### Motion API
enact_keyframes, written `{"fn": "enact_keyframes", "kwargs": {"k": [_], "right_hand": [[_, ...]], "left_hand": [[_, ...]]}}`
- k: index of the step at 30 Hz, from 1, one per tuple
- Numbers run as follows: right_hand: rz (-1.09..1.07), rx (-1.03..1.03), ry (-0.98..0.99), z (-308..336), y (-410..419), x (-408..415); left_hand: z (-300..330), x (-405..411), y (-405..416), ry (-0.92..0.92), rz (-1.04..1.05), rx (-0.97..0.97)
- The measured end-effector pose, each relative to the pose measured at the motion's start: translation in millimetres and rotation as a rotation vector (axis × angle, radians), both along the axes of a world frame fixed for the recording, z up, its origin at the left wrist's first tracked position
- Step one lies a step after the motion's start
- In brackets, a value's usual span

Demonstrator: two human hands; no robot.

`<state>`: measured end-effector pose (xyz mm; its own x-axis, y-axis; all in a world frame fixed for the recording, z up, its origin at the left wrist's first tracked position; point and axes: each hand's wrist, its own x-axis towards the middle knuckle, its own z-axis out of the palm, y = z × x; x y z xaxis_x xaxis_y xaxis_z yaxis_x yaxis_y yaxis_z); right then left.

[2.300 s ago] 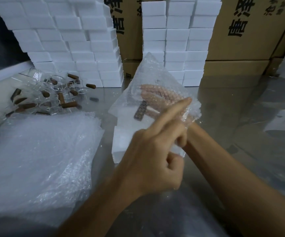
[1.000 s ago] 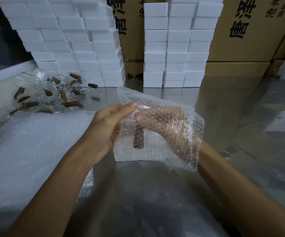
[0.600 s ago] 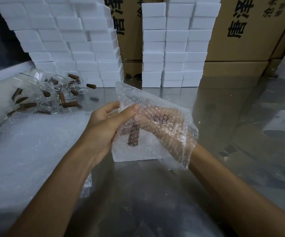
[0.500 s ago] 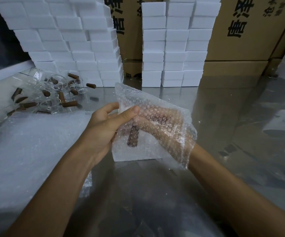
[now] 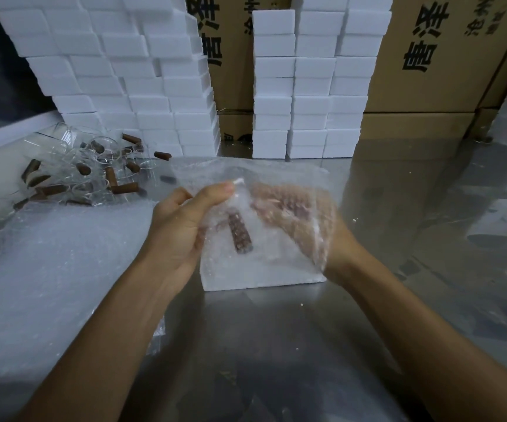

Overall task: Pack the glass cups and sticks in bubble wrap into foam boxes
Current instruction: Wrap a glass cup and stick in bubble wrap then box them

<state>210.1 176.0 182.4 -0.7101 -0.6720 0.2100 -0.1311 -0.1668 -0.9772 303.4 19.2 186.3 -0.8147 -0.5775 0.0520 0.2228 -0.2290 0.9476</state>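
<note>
Both hands hold a bubble wrap bag just above a white foam box on the steel table. My left hand pinches the bag's left edge. My right hand is inside the bag, seen through the plastic. A brown stick shows through the wrap between the hands. Whether a glass cup is in the bag I cannot tell. Loose glass cups and brown sticks lie in a pile at the far left.
A stack of flat bubble wrap lies at the left front. White foam boxes are stacked at the back left and back centre, with cardboard cartons behind. The steel table extends to the right.
The bag has come down from upright to lie flatter over the foam box. My left hand went from pointing at it to pinching its left edge; the right hand stays inside.
</note>
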Motion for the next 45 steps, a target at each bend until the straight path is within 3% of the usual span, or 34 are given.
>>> {"fn": "enact_keyframes", "kwargs": {"k": [6, 11, 17, 20, 27, 32, 38, 45], "right_hand": [[-0.101, -0.357, -0.189, 12, 4, -27], [-0.368, -0.277, -0.241, 1, -3, -25], [0.044, -0.127, -0.423, -7, -22, -4], [0.112, -0.131, -0.376, -10, -29, 7], [-0.168, -0.229, -0.303, -5, -26, 3], [-0.406, -0.255, -0.017, -4, -20, -3], [-0.515, -0.263, 0.245, -3, -15, -8], [-0.566, -0.175, 0.339, -11, -21, -6]], "left_hand": [[5, 2, -17, 0.133, 0.095, 0.267], [7, 0, -12, 0.189, 0.127, 0.347], [4, -2, -4, 0.292, 0.053, 0.357], [2, -6, 7, 0.269, -0.001, 0.297], [-6, -7, 15, 0.21, 0.031, 0.081], [-13, -11, 26, 0.106, 0.053, -0.088], [-10, -9, 24, 0.022, -0.074, -0.083], [-5, -7, 22, -0.011, -0.159, -0.027]]}}
